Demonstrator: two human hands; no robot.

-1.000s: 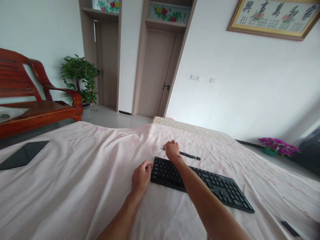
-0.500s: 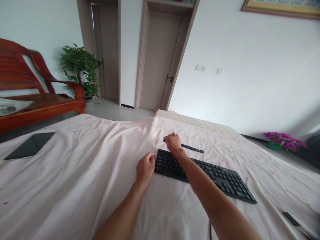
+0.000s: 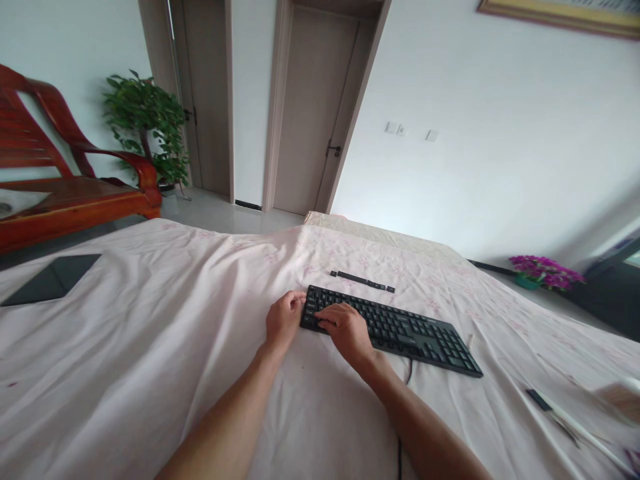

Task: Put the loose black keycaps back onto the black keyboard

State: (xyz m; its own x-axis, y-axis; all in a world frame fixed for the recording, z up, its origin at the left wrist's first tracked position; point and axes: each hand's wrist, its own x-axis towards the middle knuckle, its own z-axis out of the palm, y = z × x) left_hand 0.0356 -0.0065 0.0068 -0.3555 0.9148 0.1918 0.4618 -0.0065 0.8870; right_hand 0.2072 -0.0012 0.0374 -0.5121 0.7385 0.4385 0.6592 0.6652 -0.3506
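Observation:
A black keyboard point(image 3: 400, 327) lies on the pink flowered bedsheet point(image 3: 150, 347). My left hand point(image 3: 283, 320) is curled round the keyboard's left end, gripping its edge. On the keys near that end rests my right hand point(image 3: 345, 330), fingers bent and pressed onto the lower rows; whether it pinches a key is hidden. Just beyond the keyboard, a row of loose black keycaps point(image 3: 363, 281) lies in a line on the sheet, apart from both hands. The keyboard's cable point(image 3: 400, 440) runs toward me beside my right forearm.
A dark tablet point(image 3: 53, 279) lies flat at the far left of the sheet. A thin black tool point(image 3: 543, 401) and a pale object lie at the right edge. Beyond are a red wooden bench point(image 3: 75, 200), a potted plant point(image 3: 145, 127), doors and purple flowers point(image 3: 545, 272).
My right hand left the keycap row beyond the keyboard and came back onto the keys near the left end. The left hand kept its grip. The camera tilted down slightly.

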